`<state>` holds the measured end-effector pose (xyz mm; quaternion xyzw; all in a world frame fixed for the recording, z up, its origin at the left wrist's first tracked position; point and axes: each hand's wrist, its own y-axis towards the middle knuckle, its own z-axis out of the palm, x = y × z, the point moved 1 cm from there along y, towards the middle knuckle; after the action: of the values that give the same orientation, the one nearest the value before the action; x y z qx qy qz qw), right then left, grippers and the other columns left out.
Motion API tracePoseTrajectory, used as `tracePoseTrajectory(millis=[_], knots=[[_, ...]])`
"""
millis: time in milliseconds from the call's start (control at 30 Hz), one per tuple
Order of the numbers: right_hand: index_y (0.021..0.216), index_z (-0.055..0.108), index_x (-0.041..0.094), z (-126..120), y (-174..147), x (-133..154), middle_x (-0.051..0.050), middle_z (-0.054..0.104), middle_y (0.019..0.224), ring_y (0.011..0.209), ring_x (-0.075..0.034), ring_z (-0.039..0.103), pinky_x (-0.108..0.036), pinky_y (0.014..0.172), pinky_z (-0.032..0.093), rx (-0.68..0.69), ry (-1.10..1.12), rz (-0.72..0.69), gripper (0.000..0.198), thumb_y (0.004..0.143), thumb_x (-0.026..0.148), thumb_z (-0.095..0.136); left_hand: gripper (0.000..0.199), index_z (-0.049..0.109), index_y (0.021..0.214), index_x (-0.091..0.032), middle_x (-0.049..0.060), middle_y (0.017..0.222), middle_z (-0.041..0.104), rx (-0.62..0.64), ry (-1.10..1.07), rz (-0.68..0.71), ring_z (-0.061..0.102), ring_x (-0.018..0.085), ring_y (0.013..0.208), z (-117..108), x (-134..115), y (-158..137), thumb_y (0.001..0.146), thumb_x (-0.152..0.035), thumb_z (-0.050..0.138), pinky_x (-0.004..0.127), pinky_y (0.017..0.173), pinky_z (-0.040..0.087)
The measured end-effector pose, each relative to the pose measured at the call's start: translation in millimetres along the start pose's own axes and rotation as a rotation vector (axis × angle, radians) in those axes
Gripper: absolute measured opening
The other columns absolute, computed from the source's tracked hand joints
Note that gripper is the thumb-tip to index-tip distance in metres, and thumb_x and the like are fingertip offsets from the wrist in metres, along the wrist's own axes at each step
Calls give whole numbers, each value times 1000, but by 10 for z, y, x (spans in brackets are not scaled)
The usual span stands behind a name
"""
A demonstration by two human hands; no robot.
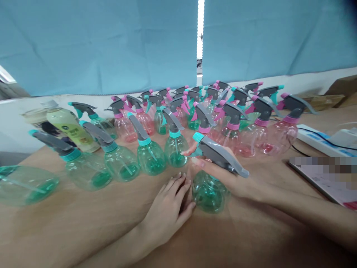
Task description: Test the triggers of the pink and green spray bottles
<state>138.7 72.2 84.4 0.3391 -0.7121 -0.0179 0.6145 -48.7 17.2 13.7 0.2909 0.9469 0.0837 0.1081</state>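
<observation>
Single head-worn camera, facing forward and down across the desk point(111, 230). Close to the lens: left hand point(166, 210) at six o'clock, right hand point(237, 184) at four. Blue curtain point(111, 44) backs the view at twelve o'clock, farther off.

I count two: one left hand point(167, 208), one right hand point(237, 184). One green spray bottle point(210, 197) is at the right fingers; five green bottles point(150, 158) line up leftward. Beyond and rightward, four pink spray bottles point(258, 139) stand foremost; the crowded rear bottles point(160, 121) overlap too much to count. Right of the fingers: one power strip point(309, 137), one flat device point(315, 180). Far left: one labelled bottle point(69, 126).
</observation>
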Motion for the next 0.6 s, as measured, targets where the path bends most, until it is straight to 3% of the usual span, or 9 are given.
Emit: tracePoseTrajectory(millis=[600], knots=[[96,58,26,9,4,-15,5,53,68,53,-12,47,-31,64,46,-4,27,24,9,88,32,59,43,46,134,-16,15,143,48,-4,-11,-1,43,31,133,-5,2,6,96,-33,51,50,106,39]])
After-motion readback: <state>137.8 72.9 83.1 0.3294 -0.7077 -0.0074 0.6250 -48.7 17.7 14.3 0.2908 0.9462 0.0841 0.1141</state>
